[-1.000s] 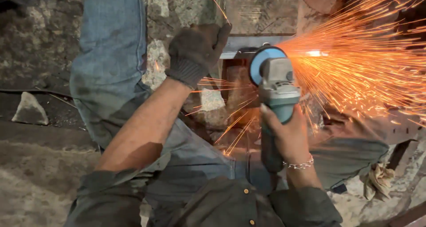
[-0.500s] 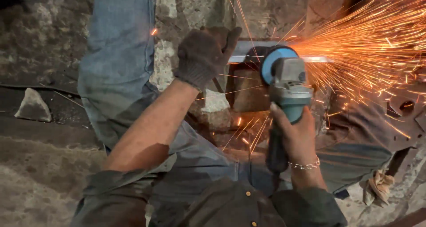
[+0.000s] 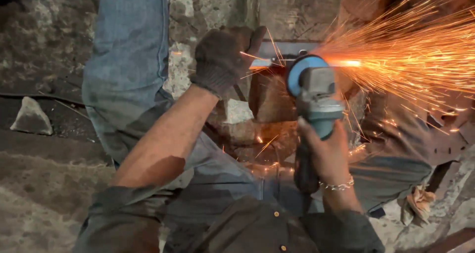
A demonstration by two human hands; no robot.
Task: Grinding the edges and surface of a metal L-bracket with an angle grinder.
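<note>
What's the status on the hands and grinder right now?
Left hand gloved, steadying metal bar. Right hand gripping grinder. Sparks spraying right. Nothing in the way.

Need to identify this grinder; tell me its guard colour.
Blue guard, seen in the head view.

Dim scene overall; the orange sparks [image 3: 396, 60] at upper right are the main light, blown out with glare, streaked by motion. Lower corners fall into soft shadow.
</note>
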